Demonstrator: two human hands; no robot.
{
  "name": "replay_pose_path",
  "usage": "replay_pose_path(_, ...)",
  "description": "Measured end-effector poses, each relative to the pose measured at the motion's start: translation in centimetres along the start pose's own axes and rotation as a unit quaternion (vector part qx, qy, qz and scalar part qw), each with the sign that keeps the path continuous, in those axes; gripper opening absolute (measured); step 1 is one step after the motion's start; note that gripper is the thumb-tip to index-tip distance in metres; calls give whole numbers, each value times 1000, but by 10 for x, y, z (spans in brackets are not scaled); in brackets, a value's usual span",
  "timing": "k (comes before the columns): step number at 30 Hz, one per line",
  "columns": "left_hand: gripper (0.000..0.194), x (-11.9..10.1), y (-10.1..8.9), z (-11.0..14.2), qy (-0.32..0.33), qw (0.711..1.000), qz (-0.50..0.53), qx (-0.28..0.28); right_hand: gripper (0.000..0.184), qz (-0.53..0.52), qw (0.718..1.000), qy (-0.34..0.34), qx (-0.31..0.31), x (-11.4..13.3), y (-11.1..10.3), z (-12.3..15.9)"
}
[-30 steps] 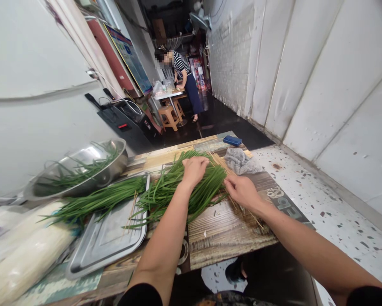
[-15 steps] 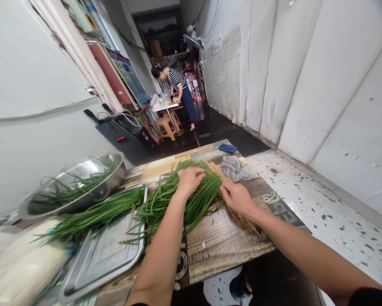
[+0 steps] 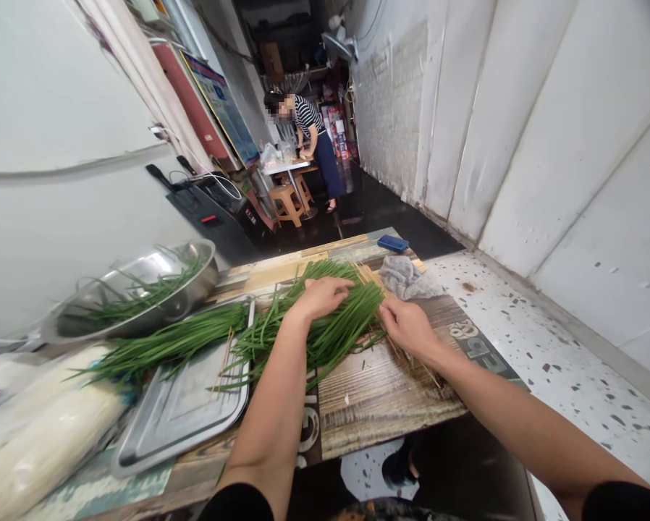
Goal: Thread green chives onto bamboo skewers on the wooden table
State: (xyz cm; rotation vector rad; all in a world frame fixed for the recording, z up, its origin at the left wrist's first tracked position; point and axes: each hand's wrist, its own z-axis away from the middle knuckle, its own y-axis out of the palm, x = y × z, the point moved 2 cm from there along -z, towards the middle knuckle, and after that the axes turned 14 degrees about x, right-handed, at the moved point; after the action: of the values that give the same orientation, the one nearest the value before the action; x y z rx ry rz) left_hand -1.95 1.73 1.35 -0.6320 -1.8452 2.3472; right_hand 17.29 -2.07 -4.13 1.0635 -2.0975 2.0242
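Observation:
Long green garlic chives lie in a loose heap on the wood-patterned table. My left hand rests over the heap with its fingers stretched across the stalks. At the heap's right end, my right hand is closed in a pinch by the stalk ends; what its fingertips hold is hidden. Thin bamboo skewers lie beyond and beneath the right hand. Another bundle of chives lies across a metal tray on the left, with thin sticks showing at its near side.
A steel basin with loose chives stands at the back left. Pale plastic-wrapped packs sit in front of it. A grey cloth and a blue box lie at the far right. Farther off, a person bends over a small table.
The camera view has shifted slightly. My left hand's fingers are a little more extended over the chives; my right hand stays pinched at the stalk ends.

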Motion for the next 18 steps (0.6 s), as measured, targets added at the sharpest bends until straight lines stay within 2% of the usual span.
replay_pose_path(4,21,4,1,0,16,999,-28,3,27,-11,1000,-9,-3,0,-1,1)
replay_pose_path(12,13,18,-7,7,-71,997,-36,-23,25,-7,1000,7,-20,0,-3,4)
replay_pose_path(15,17,22,-12,10,-37,998,-15,-47,26,-7,1000,15,-19,-1,-2,3)
replay_pose_path(18,30,27,-13,10,3,999,19,-41,28,-2,1000,21,-20,-2,-2,3)
